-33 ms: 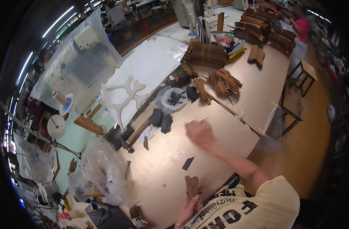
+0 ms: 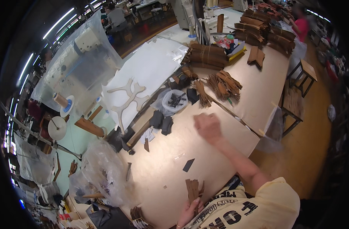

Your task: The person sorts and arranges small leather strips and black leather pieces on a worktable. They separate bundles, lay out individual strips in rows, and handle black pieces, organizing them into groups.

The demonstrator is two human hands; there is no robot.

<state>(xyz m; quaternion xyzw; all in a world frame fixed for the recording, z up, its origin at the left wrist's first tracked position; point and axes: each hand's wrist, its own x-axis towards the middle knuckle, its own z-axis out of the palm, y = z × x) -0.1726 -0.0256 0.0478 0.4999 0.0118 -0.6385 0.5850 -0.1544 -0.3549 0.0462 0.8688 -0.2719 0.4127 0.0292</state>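
Near the lower edge, my left hand (image 2: 189,210) is closed around a small bunch of brown leather strips (image 2: 191,189), which fan out above the fingers. My right hand (image 2: 208,128) is over the middle of the table, its fingers curled in and slightly blurred. Whatever it may hold is hidden. Between the hands, a small dark slanted piece (image 2: 188,165) lies flat on the pale tabletop (image 2: 216,168). Past the right hand are a loose brown bundle of strips (image 2: 202,92) and a larger tied bundle (image 2: 225,86).
A plastic tub (image 2: 175,100) with dark scraps stands beside black pieces (image 2: 162,121). Crumpled clear plastic (image 2: 102,175) covers the left side. Tied brown stacks (image 2: 209,55) sit at the back. A curved wooden piece (image 2: 130,97) rests on white sheets. A wooden stool (image 2: 305,74) stands right.
My right hand has shifted a little to the right and farther from me. My left hand has barely moved, and the strips in it have spread slightly at the top.
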